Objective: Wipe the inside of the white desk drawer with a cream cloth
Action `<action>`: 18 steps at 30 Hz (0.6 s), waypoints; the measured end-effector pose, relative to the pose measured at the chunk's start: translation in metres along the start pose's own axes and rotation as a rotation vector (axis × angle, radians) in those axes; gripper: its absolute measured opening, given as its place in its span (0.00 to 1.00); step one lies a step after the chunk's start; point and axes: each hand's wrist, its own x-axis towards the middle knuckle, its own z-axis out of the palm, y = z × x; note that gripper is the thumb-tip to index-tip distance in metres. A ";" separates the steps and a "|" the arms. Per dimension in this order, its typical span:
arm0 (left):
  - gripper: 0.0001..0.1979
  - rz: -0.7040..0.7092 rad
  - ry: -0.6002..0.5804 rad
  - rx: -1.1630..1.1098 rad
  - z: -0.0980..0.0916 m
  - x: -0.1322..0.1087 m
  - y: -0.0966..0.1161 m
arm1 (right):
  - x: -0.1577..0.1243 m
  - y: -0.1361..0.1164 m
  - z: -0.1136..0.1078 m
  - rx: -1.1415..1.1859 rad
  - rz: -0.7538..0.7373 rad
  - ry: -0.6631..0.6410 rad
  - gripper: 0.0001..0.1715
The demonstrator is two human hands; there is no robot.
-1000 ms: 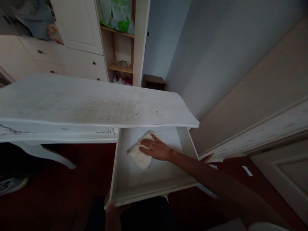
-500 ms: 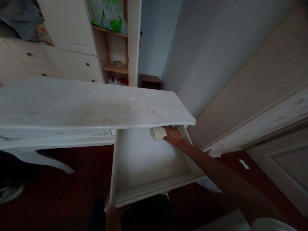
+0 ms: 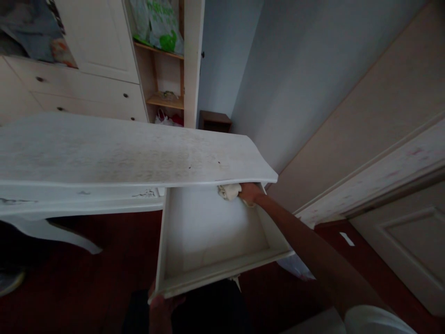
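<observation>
A white drawer is pulled out from under a white table with dark smudges on its top. My right hand reaches into the back right of the drawer, closed on a cream cloth that lies bunched against the drawer bottom. Part of that hand is behind the tabletop edge. At the front left corner, my left hand grips the drawer from outside and below, its fingers partly hidden under the front panel.
A white wardrobe with drawers and shelves stands behind the table, plastic bags on one shelf. A small brown cabinet is by the grey wall. The floor is dark red; a white door is at right.
My right hand has shifted slightly with the cloth, which now looks flatter and more spread, part of it showing below the wrist. My left hand stays on the drawer corner.
</observation>
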 end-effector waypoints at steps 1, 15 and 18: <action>0.36 -0.014 0.010 0.005 0.002 -0.001 0.001 | 0.001 0.003 0.000 0.004 -0.017 -0.004 0.26; 0.37 -0.007 -0.001 -0.014 0.007 0.001 -0.004 | -0.035 -0.007 0.000 -0.021 -0.004 -0.086 0.22; 0.38 0.020 0.010 -0.027 0.007 -0.001 -0.003 | -0.061 -0.009 0.003 -0.016 -0.018 -0.156 0.20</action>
